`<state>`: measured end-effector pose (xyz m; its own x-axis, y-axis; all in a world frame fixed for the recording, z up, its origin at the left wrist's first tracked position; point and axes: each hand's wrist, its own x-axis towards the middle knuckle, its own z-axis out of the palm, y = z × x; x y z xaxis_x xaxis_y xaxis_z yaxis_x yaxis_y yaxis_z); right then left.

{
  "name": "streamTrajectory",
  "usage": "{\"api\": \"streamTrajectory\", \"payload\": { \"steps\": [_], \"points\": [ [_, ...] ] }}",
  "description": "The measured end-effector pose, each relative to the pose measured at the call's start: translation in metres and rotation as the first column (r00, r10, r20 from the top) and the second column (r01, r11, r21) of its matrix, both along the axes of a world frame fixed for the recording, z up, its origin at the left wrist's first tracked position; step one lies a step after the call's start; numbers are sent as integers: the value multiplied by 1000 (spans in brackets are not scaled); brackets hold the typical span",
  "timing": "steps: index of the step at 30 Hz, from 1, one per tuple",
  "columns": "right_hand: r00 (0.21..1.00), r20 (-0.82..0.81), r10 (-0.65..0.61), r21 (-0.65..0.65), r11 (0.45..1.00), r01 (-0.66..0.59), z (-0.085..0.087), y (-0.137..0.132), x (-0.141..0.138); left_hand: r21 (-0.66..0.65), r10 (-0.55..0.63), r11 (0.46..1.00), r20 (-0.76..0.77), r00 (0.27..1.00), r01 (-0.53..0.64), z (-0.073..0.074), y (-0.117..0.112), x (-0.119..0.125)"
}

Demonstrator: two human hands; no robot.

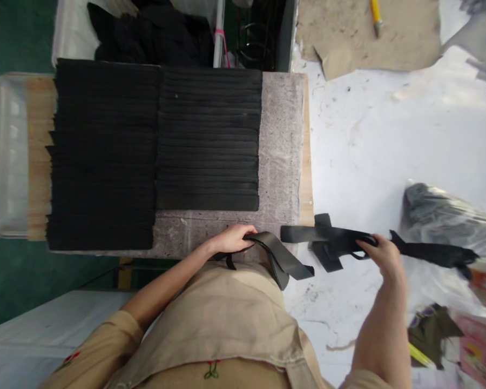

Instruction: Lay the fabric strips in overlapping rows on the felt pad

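Near the front edge of the board, my left hand (235,239) is closed on several black strips (281,258), whose free ends bend down to the right. My right hand (383,253) grips another bunch of black strips (334,240) over the white table; their ends fan out to the left, and a dark length trails to the right. Beyond my left hand, black strips lie side by side in two blocks on the board: a wider left block (103,156) with a ragged left edge and a right block (210,140).
The cloth-covered board (281,135) rests across a clear plastic bin (8,156). Behind it, a white bin (75,32) holds black material. Brown paper (400,43) with a yellow pen (376,16) lies at the back right. A plastic bag (445,216) of dark pieces stands at the right.
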<state>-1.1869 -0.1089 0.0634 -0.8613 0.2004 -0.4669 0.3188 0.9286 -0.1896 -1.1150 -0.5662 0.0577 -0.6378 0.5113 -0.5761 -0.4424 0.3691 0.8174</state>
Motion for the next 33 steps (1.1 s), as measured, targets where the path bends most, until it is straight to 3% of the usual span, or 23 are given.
{"api": "streamTrajectory", "payload": {
  "steps": [3, 6, 7, 9, 10, 11, 12, 13, 15, 17, 20, 24, 27, 29, 31, 33],
  "points": [
    [987, -41, -158, 242, 957, 163, -6, 10, 10, 93, 59, 993, 133, 989, -72, -6, 9, -5],
    [948, -313, -47, 307, 940, 148, 12, -20, 13, 145, 82, 982, 249, 965, -121, -7, 20, -8],
    [921, -390, 17, 240, 967, 85, 20, -39, 13, 156, 85, 979, 286, 955, -133, -7, 23, -9],
    [885, -462, 56, -42, 995, -85, 36, -85, 17, 179, 89, 971, 353, 932, -160, -6, 31, -11],
    [908, -408, 102, -241, 947, -214, 41, -110, 21, 194, 90, 965, 381, 920, -175, -6, 35, -13],
    [928, -314, 201, -435, 838, -329, 44, -134, 25, 214, 89, 958, 410, 908, -190, -5, 38, -15],
    [914, -231, 334, -569, 715, -406, 44, -156, 30, 238, 81, 950, 439, 895, -203, -5, 40, -17],
    [887, -184, 425, -625, 645, -439, 42, -174, 35, 261, 67, 942, 468, 881, -210, -5, 42, -19],
    [872, -144, 468, -631, 635, -445, 36, -194, 42, 298, 23, 932, 521, 853, -208, -5, 42, -23],
    [890, -94, 446, -620, 673, -403, 31, -195, 42, 329, -33, 926, 556, 831, -184, -5, 38, -26],
    [883, 11, 470, -611, 702, -366, 33, -175, 29, 377, -114, 917, 561, 820, -131, -5, 31, -30],
    [825, 118, 553, -698, 637, -328, 38, -144, 3, 371, -161, 928, 483, 861, -35, -7, 25, -33],
    [801, 198, 564, -726, 634, -267, 31, -127, -13, 283, -91, 959, 354, 931, -14, -9, 26, -35],
    [802, 237, 549, -720, 653, -234, 23, -115, -20, 237, -29, 970, 348, 937, -58, -10, 29, -35],
    [811, 239, 533, -671, 695, -259, 14, -103, -26, 189, 62, 971, 385, 921, -145, -11, 34, -34],
    [827, 207, 522, -521, 774, -359, 9, -93, -29, 134, 160, 965, 388, 908, -227, -14, 40, -32]
  ]
}}
